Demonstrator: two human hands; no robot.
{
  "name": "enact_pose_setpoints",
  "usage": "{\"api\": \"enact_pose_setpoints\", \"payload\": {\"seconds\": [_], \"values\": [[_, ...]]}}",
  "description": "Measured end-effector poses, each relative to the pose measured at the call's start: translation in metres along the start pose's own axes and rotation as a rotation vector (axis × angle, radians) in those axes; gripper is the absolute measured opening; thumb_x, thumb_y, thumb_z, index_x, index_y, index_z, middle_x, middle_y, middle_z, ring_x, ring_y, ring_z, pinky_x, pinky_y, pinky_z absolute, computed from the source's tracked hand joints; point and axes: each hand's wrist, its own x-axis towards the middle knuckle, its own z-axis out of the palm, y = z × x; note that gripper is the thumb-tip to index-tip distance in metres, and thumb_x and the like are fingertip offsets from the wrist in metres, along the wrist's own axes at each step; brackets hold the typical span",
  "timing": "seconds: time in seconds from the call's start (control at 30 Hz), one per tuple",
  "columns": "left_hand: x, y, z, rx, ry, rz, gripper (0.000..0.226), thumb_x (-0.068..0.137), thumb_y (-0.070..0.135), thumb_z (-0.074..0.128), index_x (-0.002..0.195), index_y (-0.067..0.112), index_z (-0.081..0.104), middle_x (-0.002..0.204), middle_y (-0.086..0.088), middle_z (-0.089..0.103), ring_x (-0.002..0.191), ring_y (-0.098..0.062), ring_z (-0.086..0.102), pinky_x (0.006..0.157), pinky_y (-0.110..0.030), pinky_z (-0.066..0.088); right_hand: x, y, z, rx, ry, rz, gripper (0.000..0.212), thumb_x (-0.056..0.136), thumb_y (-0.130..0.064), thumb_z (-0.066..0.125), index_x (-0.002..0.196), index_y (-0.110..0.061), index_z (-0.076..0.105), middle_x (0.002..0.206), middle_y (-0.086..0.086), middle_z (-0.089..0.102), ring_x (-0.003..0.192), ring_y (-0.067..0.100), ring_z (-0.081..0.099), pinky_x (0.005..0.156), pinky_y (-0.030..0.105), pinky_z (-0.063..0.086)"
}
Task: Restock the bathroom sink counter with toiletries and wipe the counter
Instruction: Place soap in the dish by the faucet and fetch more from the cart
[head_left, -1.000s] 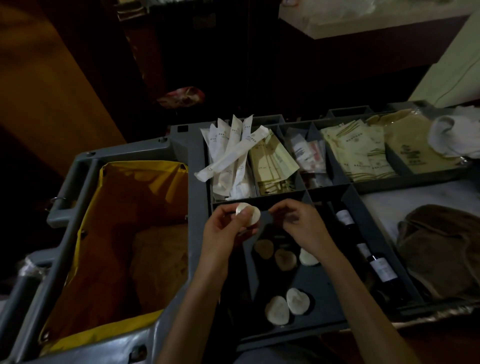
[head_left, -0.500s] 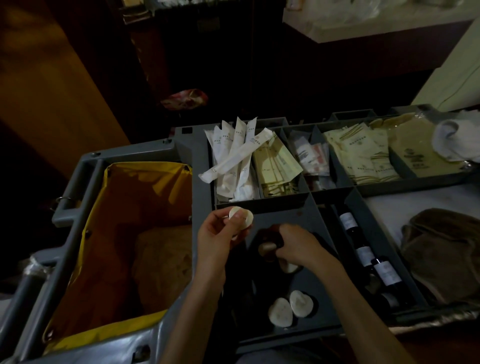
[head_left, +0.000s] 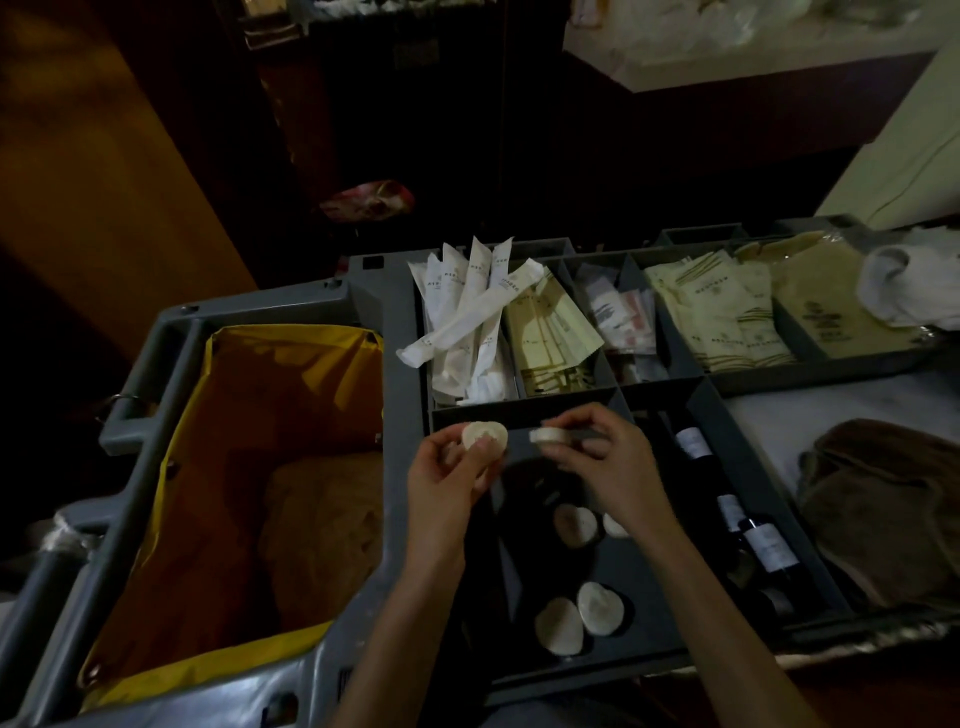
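Note:
I stand over a grey housekeeping cart tray. My left hand grips a small round wrapped soap at its fingertips. My right hand pinches a second round soap edge-on, close beside the first. Both hover above the dark front compartment, where several more round soaps lie loose. White toothbrush packets and beige sachets fill the compartments behind.
A yellow-lined bin holding brown cloth takes up the cart's left half. Small dark bottles lie in the slot right of the soaps. A brown towel and a white cloth sit at the right.
My right hand dipped into the soap compartment, came up with a second soap and brought it next to the one in my left hand.

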Motion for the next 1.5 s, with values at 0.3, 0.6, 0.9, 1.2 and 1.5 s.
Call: {"api": "enact_pose_setpoints", "payload": {"seconds": [0.3, 0.6, 0.9, 1.2, 1.5], "values": [[0.002, -0.012, 0.023, -0.149, -0.126, -0.116, 0.033, 0.090, 0.013, 0.061, 0.120, 0.000, 0.059, 0.110, -0.018, 0.069, 0.095, -0.020, 0.069, 0.085, -0.028, 0.056, -0.009, -0.019, 0.012, -0.132, 0.157, -0.370, 0.021, 0.077, 0.001, 0.074, 0.093, -0.011, 0.069, 0.104, -0.006, 0.069, 0.104, 0.007, 0.064, 0.081, 0.032, 0.057], [0.002, -0.003, 0.021, -0.154, -0.086, -0.073, 0.030, 0.087, 0.009, 0.064, 0.116, 0.000, 0.060, 0.107, -0.017, 0.070, 0.094, -0.020, 0.070, 0.080, -0.026, 0.058, -0.017, -0.023, 0.012, -0.056, 0.136, -0.359, 0.028, 0.080, -0.005, 0.074, 0.106, -0.013, 0.070, 0.110, -0.001, 0.068, 0.102, 0.009, 0.065, 0.083, 0.027, 0.055], [-0.014, 0.001, 0.021, -0.035, -0.186, -0.024, 0.028, 0.085, 0.008, 0.066, 0.112, 0.003, 0.061, 0.088, -0.001, 0.075, 0.088, -0.014, 0.071, 0.079, -0.025, 0.057, -0.026, -0.027, -0.001, 0.229, 0.014, 0.039, 0.034, 0.081, -0.006, 0.072, 0.112, -0.018, 0.066, 0.106, -0.001, 0.071, 0.090, 0.013, 0.069, 0.064, 0.020, 0.053], [-0.017, -0.008, 0.021, -0.025, -0.227, -0.103, 0.022, 0.090, 0.013, 0.062, 0.111, 0.013, 0.067, 0.100, -0.006, 0.074, 0.093, -0.016, 0.071, 0.071, -0.020, 0.055, -0.051, -0.027, -0.012, 0.328, 0.118, 0.221, 0.025, 0.079, -0.004, 0.072, 0.103, -0.013, 0.070, 0.096, 0.004, 0.073, 0.084, 0.011, 0.070, 0.065, 0.020, 0.055], [-0.047, -0.011, 0.036, 0.051, -0.362, -0.139, 0.023, 0.093, 0.023, 0.057, 0.109, 0.013, 0.070, 0.105, -0.005, 0.073, 0.098, -0.014, 0.069, 0.076, -0.021, 0.054, -0.083, -0.034, -0.034, 0.522, 0.342, 0.280, 0.035, 0.069, -0.019, 0.073, 0.102, -0.009, 0.065, 0.090, 0.003, 0.073, 0.080, 0.018, 0.071, 0.064, 0.024, 0.056]]}}
